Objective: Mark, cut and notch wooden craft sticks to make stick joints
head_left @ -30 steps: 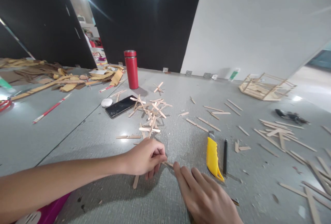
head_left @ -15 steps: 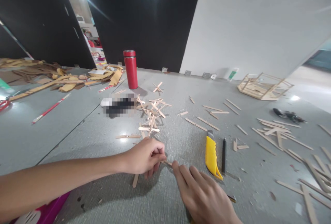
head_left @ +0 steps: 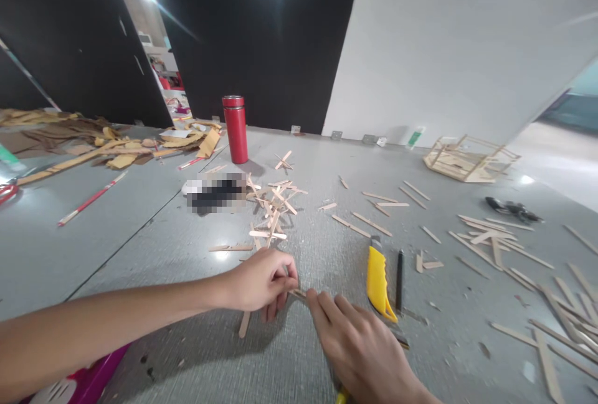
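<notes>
My left hand (head_left: 262,281) is closed in a pinch on a thin wooden craft stick (head_left: 245,324) that lies on the grey table (head_left: 154,248). The stick runs under the fingers, and its other end shows between my two hands. My right hand (head_left: 362,348) lies beside it with the fingers together, and the fingertips press on that end of the stick. A yellow utility knife (head_left: 378,274) and a black pen (head_left: 399,272) lie just right of my hands.
A heap of short wooden sticks (head_left: 273,205) lies beyond my left hand, by a blurred dark object (head_left: 215,193) and a red flask (head_left: 236,129). More sticks (head_left: 499,245) are scattered on the right, near a stick-built frame (head_left: 467,158). Cardboard scraps (head_left: 112,142) pile up far left.
Both hands stay on the stick and have barely moved. The view has shifted slightly, so the objects sit a little lower and to the left.
</notes>
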Demonstrator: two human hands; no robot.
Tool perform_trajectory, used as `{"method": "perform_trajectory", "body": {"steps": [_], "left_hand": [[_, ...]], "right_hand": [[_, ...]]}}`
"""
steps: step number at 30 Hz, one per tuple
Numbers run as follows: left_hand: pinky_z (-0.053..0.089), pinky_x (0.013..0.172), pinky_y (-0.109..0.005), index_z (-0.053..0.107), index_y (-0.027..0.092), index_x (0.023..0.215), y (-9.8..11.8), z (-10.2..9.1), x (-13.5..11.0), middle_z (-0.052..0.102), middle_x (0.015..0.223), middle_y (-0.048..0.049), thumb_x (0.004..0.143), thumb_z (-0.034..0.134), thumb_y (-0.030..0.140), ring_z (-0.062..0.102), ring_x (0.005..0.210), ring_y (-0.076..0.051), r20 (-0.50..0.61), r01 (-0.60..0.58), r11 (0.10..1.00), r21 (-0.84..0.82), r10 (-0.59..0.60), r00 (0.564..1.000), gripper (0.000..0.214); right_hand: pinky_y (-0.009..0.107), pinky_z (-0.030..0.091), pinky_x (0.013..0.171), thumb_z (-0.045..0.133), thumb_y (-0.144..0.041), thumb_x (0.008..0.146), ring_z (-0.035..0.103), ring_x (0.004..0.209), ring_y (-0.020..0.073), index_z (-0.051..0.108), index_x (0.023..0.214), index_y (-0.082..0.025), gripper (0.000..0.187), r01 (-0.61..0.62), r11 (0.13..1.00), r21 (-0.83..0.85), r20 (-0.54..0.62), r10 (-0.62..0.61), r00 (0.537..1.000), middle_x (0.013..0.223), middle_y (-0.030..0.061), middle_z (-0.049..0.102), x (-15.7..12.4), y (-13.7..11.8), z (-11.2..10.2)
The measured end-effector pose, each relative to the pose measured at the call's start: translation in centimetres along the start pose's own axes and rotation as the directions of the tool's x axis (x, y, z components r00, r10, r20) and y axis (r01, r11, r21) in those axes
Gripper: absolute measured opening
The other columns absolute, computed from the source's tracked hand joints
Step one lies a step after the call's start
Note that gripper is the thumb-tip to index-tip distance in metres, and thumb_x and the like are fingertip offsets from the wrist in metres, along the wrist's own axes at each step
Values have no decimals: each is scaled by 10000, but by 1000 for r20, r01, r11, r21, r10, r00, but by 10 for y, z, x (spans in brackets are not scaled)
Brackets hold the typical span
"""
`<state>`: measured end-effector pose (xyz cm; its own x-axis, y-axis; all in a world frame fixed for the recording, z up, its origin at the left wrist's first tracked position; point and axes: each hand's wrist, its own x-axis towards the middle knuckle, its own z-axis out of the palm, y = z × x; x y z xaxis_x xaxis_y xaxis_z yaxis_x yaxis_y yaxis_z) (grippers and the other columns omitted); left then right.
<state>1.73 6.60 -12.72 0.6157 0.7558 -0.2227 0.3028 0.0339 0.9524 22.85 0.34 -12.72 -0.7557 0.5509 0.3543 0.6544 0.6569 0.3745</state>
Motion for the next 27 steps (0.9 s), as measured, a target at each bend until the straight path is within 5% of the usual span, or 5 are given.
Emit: {"method": "perform_trajectory", "body": {"steps": [7, 27], "left_hand": [[425, 338, -170, 533, 192, 807, 2, 2, 0, 593, 540, 35, 998, 522, 350, 554, 366, -107, -21, 12, 1000, 5, -11, 1000, 248], [434, 338, -176, 539, 192, 798, 0, 1, -1, 596, 555, 37, 998, 538, 321, 566, 378, -111, -23, 14, 1000, 13, -14, 1000, 238]], "right_hand": [[368, 597, 500, 538, 32, 684, 696, 636, 242, 688, 1129, 28, 470, 42, 999, -26, -109, -44, 993, 840, 113, 748, -9, 2, 0], [372, 598, 496, 575, 49, 694, 695, 645, 240, 706, 1114, 15, 441, 38, 999, 14, -44, -37, 998, 858, 98, 739, -4, 3, -1]]}}
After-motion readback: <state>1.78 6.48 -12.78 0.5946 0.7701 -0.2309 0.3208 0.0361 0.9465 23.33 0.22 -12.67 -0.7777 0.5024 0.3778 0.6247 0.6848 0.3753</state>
